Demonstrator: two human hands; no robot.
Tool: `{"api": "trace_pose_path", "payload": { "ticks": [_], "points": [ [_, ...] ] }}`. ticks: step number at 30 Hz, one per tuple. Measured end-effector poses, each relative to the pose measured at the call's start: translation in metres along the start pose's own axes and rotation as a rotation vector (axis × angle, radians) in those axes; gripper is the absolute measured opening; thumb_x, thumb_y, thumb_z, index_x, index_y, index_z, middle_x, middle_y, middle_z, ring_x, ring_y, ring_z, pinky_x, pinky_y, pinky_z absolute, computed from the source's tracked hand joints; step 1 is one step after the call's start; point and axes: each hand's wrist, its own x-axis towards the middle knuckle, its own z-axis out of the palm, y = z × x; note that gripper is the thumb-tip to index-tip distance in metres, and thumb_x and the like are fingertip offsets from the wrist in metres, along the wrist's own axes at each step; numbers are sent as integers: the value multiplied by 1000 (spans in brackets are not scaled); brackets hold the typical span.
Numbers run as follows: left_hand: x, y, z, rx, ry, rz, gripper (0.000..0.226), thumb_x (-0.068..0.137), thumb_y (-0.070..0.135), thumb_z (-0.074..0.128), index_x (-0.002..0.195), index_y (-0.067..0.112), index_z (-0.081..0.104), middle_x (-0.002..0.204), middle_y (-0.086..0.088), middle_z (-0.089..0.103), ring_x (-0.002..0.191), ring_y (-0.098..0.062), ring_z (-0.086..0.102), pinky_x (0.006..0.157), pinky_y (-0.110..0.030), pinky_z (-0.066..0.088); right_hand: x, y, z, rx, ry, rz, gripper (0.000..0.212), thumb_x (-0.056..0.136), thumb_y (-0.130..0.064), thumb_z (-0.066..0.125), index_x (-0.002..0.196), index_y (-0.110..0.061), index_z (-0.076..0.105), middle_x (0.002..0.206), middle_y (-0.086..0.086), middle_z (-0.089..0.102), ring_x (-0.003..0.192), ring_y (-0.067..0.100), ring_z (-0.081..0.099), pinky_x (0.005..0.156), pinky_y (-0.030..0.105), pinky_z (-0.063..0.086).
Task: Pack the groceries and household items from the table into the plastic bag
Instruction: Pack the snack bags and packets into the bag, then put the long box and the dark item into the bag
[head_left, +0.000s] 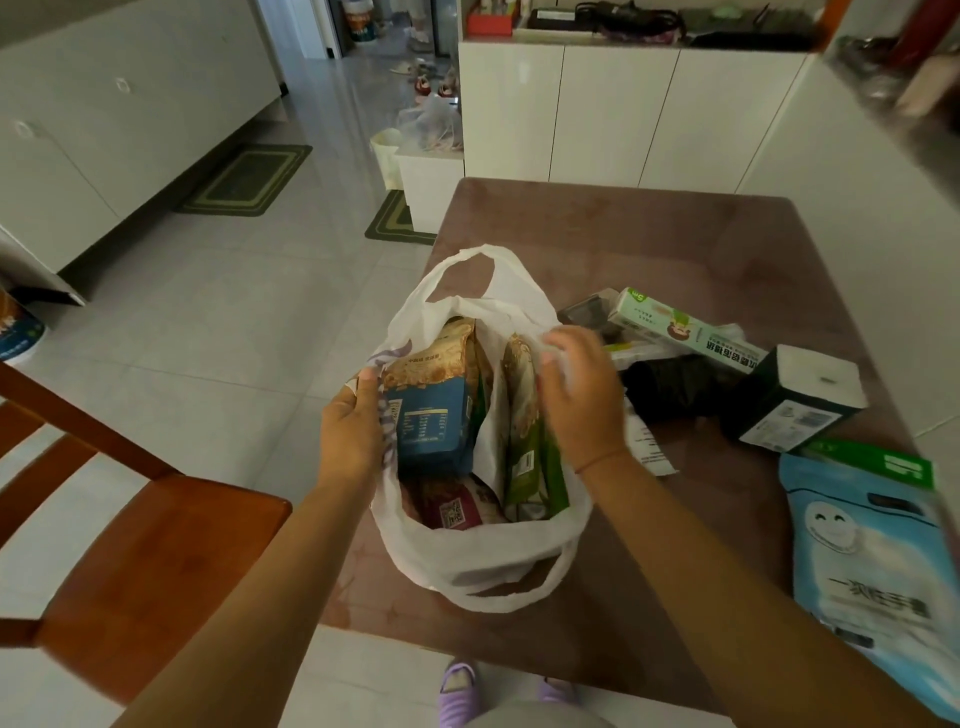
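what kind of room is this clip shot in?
Most likely a home dining or kitchen area: a wooden chair beside a brown table, white cabinets along the wall, and shoes left on the tiled floor.

A wooden chair (156, 545) stands left of the desk (649, 244). Two green mats (249, 179) lie on the tiled floor (208, 322). White cabinets (623, 114) line the far wall. Purple slippers (457, 693) show at the bottom edge.
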Motion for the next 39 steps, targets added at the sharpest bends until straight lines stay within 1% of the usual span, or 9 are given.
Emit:
{"api": "trace_pose_path", "payload": {
  "ticks": [3, 6, 8, 14, 22, 25, 33, 36, 39],
  "points": [
    [0, 0, 2, -5, 12, -3, 39, 97, 46, 36, 74, 19, 54, 60, 1, 46, 49, -8, 40, 38, -12, 37, 12, 60, -28, 12, 140, 457, 22, 92, -13, 47, 107, -4, 60, 116, 14, 59, 101, 22, 55, 88, 24, 48],
    [-1, 2, 4, 7, 29, 5, 39, 97, 46, 35, 74, 21, 54, 61, 1, 47, 50, -8, 41, 42, -15, 38, 3, 123, -28, -153, -198, 876, 52, 88, -31, 59, 128, 0, 49, 135, 21, 48, 122, 37, 48, 99, 40, 40],
    [-1, 1, 7, 26, 53, 13, 38, 97, 47, 35, 77, 22, 54, 63, 0, 47, 52, -9, 41, 47, -18, 38, -9, 143, -19, -238, -379, 941, 72, 83, -45, 62, 135, 0, 39, 140, 22, 41, 126, 39, 43, 100, 42, 38],
    [0, 2, 8, 56, 85, -7, 40, 96, 50, 35, 81, 20, 56, 68, -1, 50, 56, -10, 42, 49, -19, 39, -10, 162, -8, -300, -372, 953, 78, 74, -48, 70, 131, -3, 42, 137, 21, 44, 125, 39, 44, 101, 45, 37],
    [-1, 2, 10, 80, 119, 14, 37, 97, 48, 32, 82, 23, 56, 73, 0, 54, 62, -10, 49, 54, -17, 41, 3, 153, -4, -279, -686, 890, 76, 75, -52, 65, 135, -11, 43, 135, 14, 51, 122, 30, 51, 91, 32, 41],
    [0, 2, 8, 87, 121, 21, 37, 98, 46, 32, 92, 19, 57, 75, 2, 54, 64, -10, 51, 55, -18, 41, -4, 143, -9, -230, -517, 814, 45, 86, -34, 61, 120, -5, 56, 119, 19, 62, 107, 34, 58, 76, 30, 40],
    [3, 3, 3, 54, 103, -6, 39, 97, 47, 32, 101, 17, 58, 74, 0, 53, 61, -10, 46, 55, -19, 41, 11, 55, -75, 48, 53, 505, 30, 85, -24, 64, 108, -5, 59, 109, 12, 66, 97, 28, 61, 82, 38, 51],
    [0, 4, 5, 43, 103, -7, 40, 98, 45, 32, 101, 15, 57, 73, 0, 51, 61, -10, 45, 53, -19, 38, 17, 14, -72, 386, 57, 489, 26, 85, -17, 65, 109, -9, 60, 102, 0, 65, 89, 14, 64, 71, 23, 56],
    [-1, 7, 3, 44, 96, -22, 41, 98, 46, 31, 101, 15, 56, 72, 0, 50, 58, -10, 43, 50, -20, 37, 13, -8, -43, 376, -112, 491, 21, 84, -22, 66, 103, -16, 59, 100, 0, 67, 88, 16, 66, 68, 26, 58]
  ]
}}
